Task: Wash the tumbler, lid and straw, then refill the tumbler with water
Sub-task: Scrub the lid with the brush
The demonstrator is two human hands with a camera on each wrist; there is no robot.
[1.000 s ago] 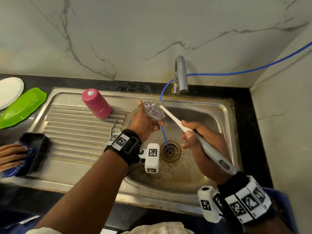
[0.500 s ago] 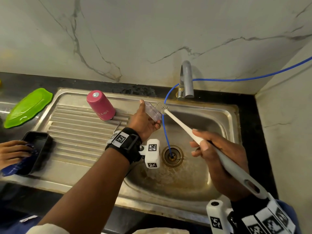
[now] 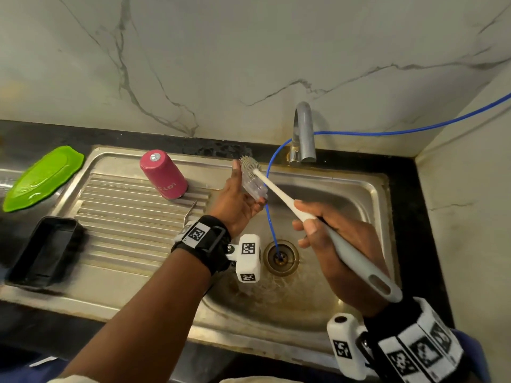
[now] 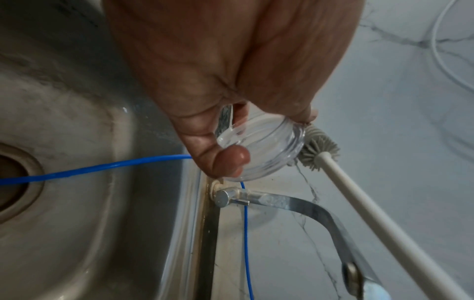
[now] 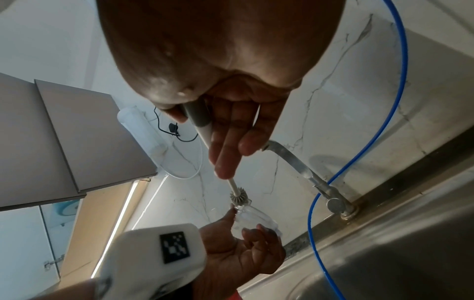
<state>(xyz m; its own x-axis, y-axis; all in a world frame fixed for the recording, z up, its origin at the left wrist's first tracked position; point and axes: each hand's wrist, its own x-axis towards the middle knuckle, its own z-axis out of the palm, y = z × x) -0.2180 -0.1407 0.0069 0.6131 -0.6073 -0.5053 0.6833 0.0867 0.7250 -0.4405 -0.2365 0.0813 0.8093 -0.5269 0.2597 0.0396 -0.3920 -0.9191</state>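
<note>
My left hand (image 3: 239, 195) holds a clear round lid (image 3: 253, 187) over the sink's left edge, pinching it between thumb and fingertips. In the left wrist view the lid (image 4: 261, 151) is edge-on under my fingers. My right hand (image 3: 329, 230) grips a long white and grey brush (image 3: 279, 193). Its grey bristle head (image 3: 248, 165) touches the lid's upper rim. The brush head (image 5: 238, 198) meets the lid (image 5: 255, 217) in the right wrist view too. A pink tumbler (image 3: 163, 175) stands upside down on the drainboard. A thin metal straw (image 3: 190, 210) lies beside it.
The steel tap (image 3: 303, 134) rises at the back of the sink (image 3: 367, 194). A blue hose (image 3: 270, 217) runs from the wall into the drain (image 3: 280, 257). A green plate (image 3: 41, 178) and a black tray (image 3: 44, 250) sit at the left.
The lid has turned more edge-on in my left hand, and the brush head has slid up to its top rim. Another person's hand at the black tray has left the view.
</note>
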